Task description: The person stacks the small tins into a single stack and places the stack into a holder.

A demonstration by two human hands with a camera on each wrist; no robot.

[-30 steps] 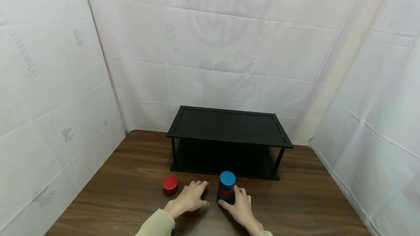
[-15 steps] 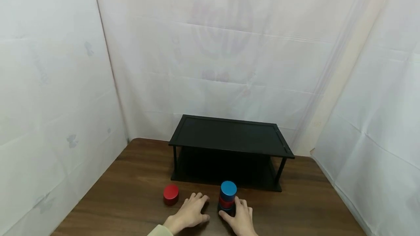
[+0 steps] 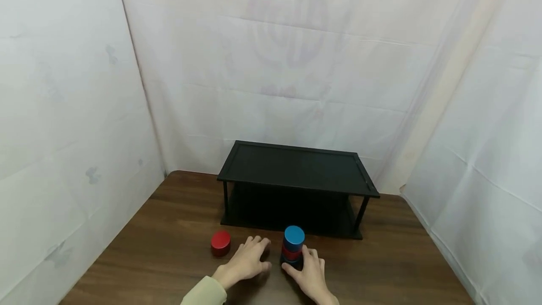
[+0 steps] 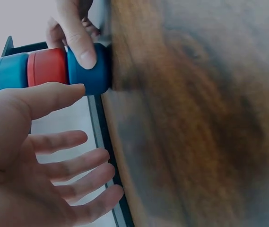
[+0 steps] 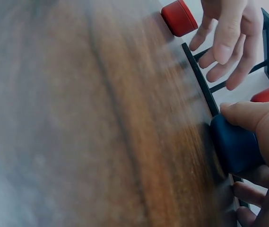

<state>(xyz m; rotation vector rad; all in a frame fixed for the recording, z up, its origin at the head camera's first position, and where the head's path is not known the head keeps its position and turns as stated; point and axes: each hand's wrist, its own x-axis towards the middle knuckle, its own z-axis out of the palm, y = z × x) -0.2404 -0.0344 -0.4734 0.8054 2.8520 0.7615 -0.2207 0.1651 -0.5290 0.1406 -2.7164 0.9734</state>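
Note:
Three small round canisters stand stacked upright on the table: a blue one on top, a red one in the middle, a darker blue one at the bottom. My right hand grips the bottom blue canister between thumb and fingers. To the left of the stack my left hand is held with fingers spread and nothing between them; in the head view a small gap parts it from the stack. Another red canister stands alone on the table, left of my left hand.
Behind the stack is a black two-level rack with a flat top and a lower shelf. The brown wooden table carries everything. White cloth sheets hang at the back and both sides.
The head view has tilted slightly, shifting the scene down and then partly back up. Both hands and the canisters stay in the same places on the table.

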